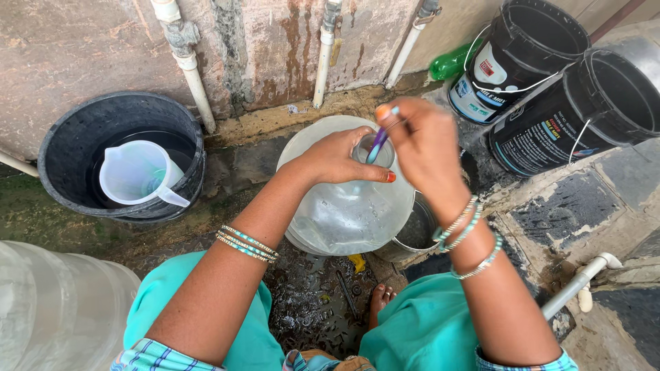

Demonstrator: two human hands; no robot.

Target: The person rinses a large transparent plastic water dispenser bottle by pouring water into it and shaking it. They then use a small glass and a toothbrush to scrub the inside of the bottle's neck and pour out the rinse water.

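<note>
Nearest the camera, a clear plastic water jug leans on its side between the person's knees, over wet, dark ground strewn with small bits of debris, a bare foot just beside it. The left hand is clamped around the jug's short neck, thumb across the front, steadying the mouth. The right hand is closed on a thin brush with a purple and pale blue handle, its working end pushed down into the opening; the bristles are hidden, so I cannot tell how deep it reaches. The jug is smooth, rounded and wet, with drops clinging inside, so it could roll or slip out of a one-hand grip, and the narrow neck could let the slim brush drop inside if the fingers loosen. The slick ground adds a risk of the foot sliding. A small steel pot sits touching the jug's right side. To the left, a black ribbed tub holds water and a translucent white plastic jug. Farther off, two black buckets with wire handles lie tipped, a green bottle behind them, and white pipes run down a stained, flaking wall.
</note>
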